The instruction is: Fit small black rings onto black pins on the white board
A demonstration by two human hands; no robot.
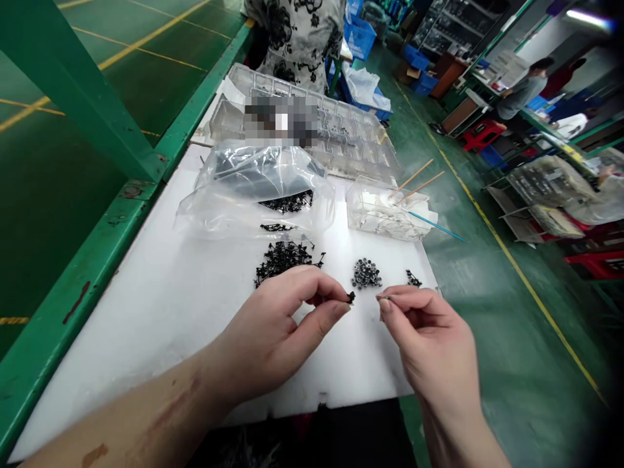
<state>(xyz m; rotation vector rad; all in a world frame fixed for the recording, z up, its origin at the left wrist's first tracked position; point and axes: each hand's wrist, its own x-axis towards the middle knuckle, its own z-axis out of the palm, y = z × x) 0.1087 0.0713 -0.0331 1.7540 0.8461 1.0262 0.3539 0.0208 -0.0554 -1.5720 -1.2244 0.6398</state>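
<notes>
My left hand (277,331) pinches a small black plastic part (351,297) between thumb and forefinger. Facing it, my right hand (429,341) pinches a tiny dark piece (385,298) in its fingertips, and the two held items are slightly apart. Just beyond my left hand lies a loose heap of black plastic parts (285,261) on a white work board (146,364). A heap of small silver-grey rings (366,273) sits beyond the gap between my hands. A smaller black cluster (413,278) lies to its right.
A clear plastic bag (253,188) with black parts lies at the board's far end, before a clear compartment tray (351,140). A clear box of white material (383,211) holds wooden sticks. Green bench rails (92,273) run along the left; a co-worker (297,39) stands beyond.
</notes>
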